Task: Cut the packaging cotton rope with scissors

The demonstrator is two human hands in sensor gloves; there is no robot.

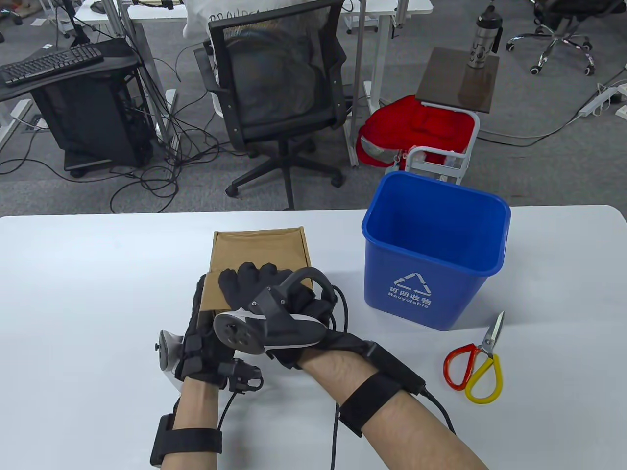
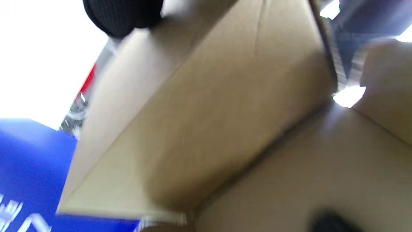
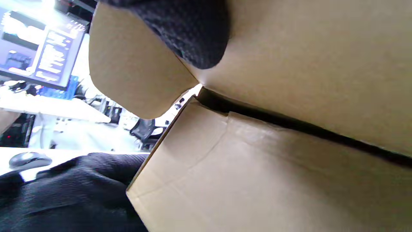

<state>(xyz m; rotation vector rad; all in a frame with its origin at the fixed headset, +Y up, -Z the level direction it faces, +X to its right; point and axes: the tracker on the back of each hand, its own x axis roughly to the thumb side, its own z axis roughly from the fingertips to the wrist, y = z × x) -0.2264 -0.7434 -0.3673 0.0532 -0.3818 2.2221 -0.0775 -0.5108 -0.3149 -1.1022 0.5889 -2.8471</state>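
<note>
In the table view the right hand (image 1: pixel 254 293) is covering the near half of the cardboard box (image 1: pixel 259 249), and the left hand (image 1: pixel 196 338), at the box's seven o'clock, is hiding its own fingertips against the box's left side. No rope is showing anywhere. The left wrist view is blurring the cardboard and the blue bin (image 2: pixel 29 174) at its eight o'clock, whose white lettering is running off the frame

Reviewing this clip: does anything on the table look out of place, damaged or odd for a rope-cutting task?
No damage or spill. The oddity: no cotton rope shows in any view. Both hands, left and right, are on the cardboard box, whose lid flap is partly open, while the scissors lie untouched beside the blue recycling bin.
</note>
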